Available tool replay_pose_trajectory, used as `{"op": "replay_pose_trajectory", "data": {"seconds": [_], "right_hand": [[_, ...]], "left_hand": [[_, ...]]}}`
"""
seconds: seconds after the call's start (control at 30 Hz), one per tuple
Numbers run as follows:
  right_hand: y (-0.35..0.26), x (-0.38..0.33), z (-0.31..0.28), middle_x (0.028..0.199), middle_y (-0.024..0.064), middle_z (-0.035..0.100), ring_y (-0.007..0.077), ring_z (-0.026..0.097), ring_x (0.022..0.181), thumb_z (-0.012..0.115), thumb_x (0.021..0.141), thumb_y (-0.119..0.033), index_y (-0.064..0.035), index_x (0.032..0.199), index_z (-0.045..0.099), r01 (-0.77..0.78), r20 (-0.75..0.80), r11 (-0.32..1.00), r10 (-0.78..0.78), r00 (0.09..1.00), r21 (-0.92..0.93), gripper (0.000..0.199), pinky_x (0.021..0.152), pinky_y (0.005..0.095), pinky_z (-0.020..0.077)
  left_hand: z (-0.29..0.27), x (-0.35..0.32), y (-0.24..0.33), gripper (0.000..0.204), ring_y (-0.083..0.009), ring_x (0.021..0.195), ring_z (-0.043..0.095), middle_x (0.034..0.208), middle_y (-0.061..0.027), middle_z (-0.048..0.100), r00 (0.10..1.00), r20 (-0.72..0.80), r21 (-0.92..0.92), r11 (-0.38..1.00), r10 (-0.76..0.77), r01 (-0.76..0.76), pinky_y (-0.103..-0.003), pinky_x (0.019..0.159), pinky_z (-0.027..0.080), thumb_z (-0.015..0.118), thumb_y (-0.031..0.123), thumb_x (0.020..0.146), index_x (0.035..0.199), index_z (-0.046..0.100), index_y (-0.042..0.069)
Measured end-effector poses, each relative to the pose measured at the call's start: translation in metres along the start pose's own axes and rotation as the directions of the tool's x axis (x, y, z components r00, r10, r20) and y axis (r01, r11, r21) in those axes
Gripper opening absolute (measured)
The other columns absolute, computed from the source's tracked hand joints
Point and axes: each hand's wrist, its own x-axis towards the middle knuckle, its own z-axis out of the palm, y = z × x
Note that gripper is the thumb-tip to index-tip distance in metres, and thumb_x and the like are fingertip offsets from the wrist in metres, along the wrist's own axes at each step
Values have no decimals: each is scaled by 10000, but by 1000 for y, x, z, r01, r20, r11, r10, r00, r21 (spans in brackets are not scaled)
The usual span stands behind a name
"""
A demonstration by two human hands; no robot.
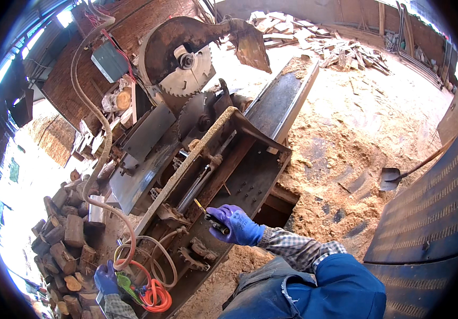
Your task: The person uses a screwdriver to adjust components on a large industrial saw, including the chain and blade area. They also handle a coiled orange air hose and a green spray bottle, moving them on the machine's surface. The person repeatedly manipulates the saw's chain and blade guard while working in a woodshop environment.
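Right hand (235, 225) closed round black tool (219, 225). Thin yellow tip (200, 205) sticks out ahead of fingers, near shiny rod (196, 186). Best to hold tool snug, aim tip away from body, go slow near metal. Left hand (106, 278), far to left of grip, sits by green piece (127, 286) and orange hose (157, 296); can't tell if it holds them. Leave hose loose, no snags. Saw blade (192, 77) up ahead of grip: mind fingers.

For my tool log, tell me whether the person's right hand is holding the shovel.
No, the shovel is at the picture's right side, while the right hand grips a small dark tool.
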Motion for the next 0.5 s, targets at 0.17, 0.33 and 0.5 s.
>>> {"op": "replay_pose_trajectory", "data": {"seconds": [0.17,0.33,0.5], "right_hand": [[-2,-5,3,1043,166,692,380,666,951,782,852,-234,-46,1352,574,16,12,1000,-16,1000,-7,573,840,479,538],[-14,-3,5,1018,179,696,387,669,932,770,852,-258,-40,1327,573,34,39,999,-34,999,11,558,834,492,535],[-17,-5,8,1062,185,693,393,664,977,766,851,-262,-36,1332,567,22,24,999,-22,999,-23,568,868,502,533]], "left_hand": [[-1,-2,14,487,-421,609,596,677,-247,602,994,-64,-74,993,87,-92,-511,565,403,688,387,975,696,592,0],[10,-3,-13,462,-247,557,552,624,-169,582,997,-9,-357,931,77,-75,-460,556,400,676,338,1001,703,585,-4],[10,-1,-17,474,-136,586,452,611,-94,540,997,73,-431,902,15,18,-406,545,381,674,341,1015,704,587,-7]]}}
